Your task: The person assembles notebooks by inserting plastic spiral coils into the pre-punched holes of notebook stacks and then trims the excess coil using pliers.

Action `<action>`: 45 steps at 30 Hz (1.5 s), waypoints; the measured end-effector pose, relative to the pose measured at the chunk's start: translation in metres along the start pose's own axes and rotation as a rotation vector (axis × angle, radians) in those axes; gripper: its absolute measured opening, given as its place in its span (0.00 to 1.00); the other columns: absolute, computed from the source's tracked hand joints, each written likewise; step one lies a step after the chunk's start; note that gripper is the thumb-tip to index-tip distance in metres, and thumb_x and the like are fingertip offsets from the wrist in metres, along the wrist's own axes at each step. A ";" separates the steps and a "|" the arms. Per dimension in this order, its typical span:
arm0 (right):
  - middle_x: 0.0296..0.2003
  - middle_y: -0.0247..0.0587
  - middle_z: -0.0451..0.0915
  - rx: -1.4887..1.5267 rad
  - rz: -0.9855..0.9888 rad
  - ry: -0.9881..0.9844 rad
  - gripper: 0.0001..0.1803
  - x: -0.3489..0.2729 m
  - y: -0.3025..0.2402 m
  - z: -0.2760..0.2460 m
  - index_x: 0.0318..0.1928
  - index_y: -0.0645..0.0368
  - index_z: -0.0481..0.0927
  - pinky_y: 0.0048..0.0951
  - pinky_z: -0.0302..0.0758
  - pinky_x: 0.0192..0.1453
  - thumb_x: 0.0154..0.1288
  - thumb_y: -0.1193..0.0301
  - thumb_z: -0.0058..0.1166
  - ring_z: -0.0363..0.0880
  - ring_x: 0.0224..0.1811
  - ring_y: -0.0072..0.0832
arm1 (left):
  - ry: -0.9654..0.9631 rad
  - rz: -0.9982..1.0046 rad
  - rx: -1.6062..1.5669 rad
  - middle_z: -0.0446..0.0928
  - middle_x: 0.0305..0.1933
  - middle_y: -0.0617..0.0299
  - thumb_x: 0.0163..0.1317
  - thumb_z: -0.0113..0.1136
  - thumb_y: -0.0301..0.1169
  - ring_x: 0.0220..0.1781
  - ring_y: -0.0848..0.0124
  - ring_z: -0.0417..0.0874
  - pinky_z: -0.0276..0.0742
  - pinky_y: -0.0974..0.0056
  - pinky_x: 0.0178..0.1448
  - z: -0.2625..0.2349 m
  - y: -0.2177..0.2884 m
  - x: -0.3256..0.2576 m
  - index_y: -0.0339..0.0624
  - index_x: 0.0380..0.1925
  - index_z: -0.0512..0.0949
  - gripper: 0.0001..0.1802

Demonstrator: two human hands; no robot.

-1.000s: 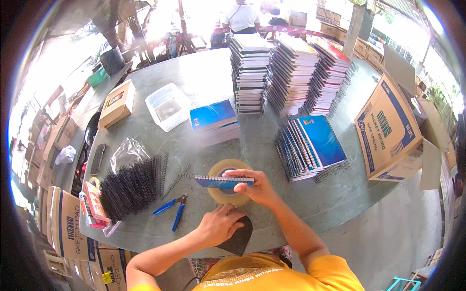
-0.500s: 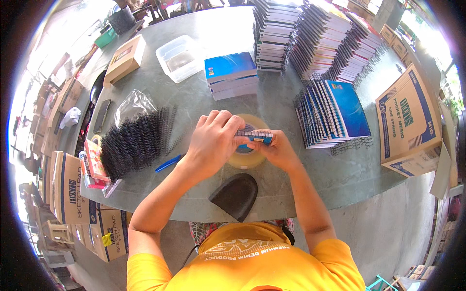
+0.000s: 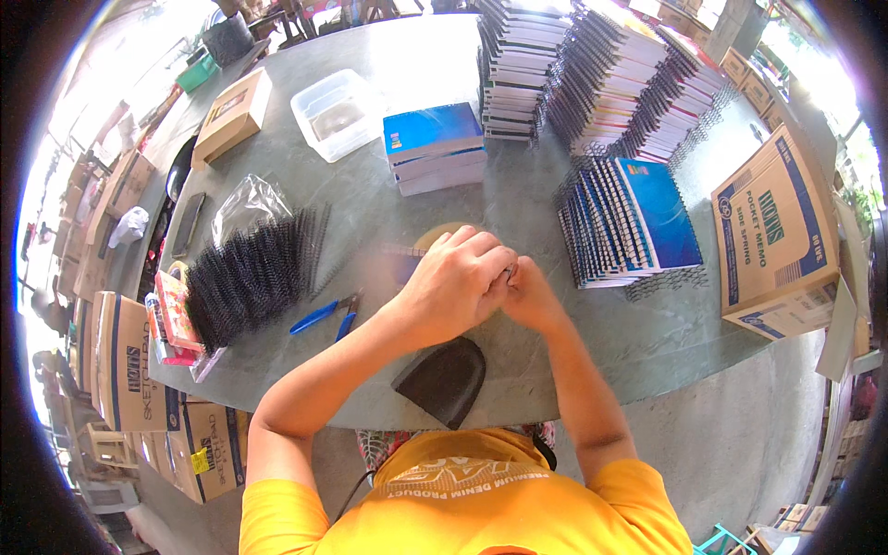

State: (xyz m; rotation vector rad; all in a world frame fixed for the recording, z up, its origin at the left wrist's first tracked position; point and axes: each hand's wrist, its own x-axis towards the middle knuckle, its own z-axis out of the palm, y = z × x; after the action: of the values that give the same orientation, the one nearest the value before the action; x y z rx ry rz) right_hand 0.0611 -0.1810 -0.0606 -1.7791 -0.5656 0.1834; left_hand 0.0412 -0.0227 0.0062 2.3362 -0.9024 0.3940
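Observation:
My left hand [image 3: 458, 282] and my right hand [image 3: 532, 294] meet over the near middle of the table, fingers closed and pressed together. What they pinch is hidden between them. A small blue spiral notebook [image 3: 402, 259], blurred, shows beside my left hand, which covers the rest of it. Behind them peeks the edge of a yellowish translucent ring [image 3: 444, 231], like a tape roll. Blue-handled pliers [image 3: 344, 319] lie left of my left wrist. Below my hands sits a dark rounded pad [image 3: 444, 381].
Black spiral coils [image 3: 250, 277] are bunched at the left by a clear plastic bag [image 3: 250, 203]. Blue books [image 3: 435, 153], a clear tub [image 3: 333, 116] and tall spiral-notebook stacks [image 3: 606, 79] stand farther back. Blue spiral notebooks [image 3: 638, 217] and a carton [image 3: 777, 227] are right.
My left hand has moved right and closed in against my right hand. The notebook, earlier visible between both hands, now shows left of them. More of the pliers is uncovered.

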 end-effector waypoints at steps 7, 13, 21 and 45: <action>0.28 0.45 0.81 0.100 -0.064 0.030 0.11 -0.003 0.007 0.012 0.38 0.65 0.78 0.31 0.73 0.36 0.60 0.69 0.53 0.76 0.33 0.20 | 0.080 -0.030 0.012 0.72 0.29 0.57 0.46 0.60 0.23 0.36 0.58 0.75 0.73 0.59 0.41 0.004 0.004 0.002 0.42 0.26 0.75 0.07; 0.38 0.36 0.80 0.270 -0.054 0.002 0.15 0.005 0.002 0.013 0.48 0.65 0.76 0.24 0.73 0.44 0.62 0.72 0.56 0.74 0.40 0.17 | 0.077 -0.154 0.221 0.78 0.37 0.57 0.41 0.68 0.28 0.41 0.58 0.77 0.75 0.61 0.42 -0.024 -0.002 0.002 0.45 0.39 0.78 0.20; 0.51 0.44 0.78 -0.191 -0.411 0.414 0.17 -0.033 -0.104 -0.057 0.55 0.59 0.75 0.32 0.70 0.59 0.65 0.73 0.50 0.76 0.55 0.36 | 0.489 -0.639 -0.143 0.77 0.37 0.62 0.53 0.69 0.40 0.36 0.77 0.77 0.74 0.70 0.40 -0.058 -0.049 -0.052 0.40 0.45 0.77 0.22; 0.56 0.46 0.73 -1.148 -0.455 0.543 0.22 -0.046 -0.115 -0.099 0.54 0.53 0.76 0.46 0.58 0.65 0.63 0.56 0.51 0.66 0.63 0.43 | -0.009 -0.768 0.418 0.73 0.38 0.48 0.57 0.61 0.36 0.41 0.51 0.78 0.75 0.53 0.43 -0.051 -0.088 -0.144 0.37 0.34 0.76 0.14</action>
State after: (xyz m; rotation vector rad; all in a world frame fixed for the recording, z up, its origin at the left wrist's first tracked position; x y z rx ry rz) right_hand 0.0292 -0.2677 0.0689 -2.5530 -0.7080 -1.1155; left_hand -0.0059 0.1347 -0.0589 2.8331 0.1384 0.2538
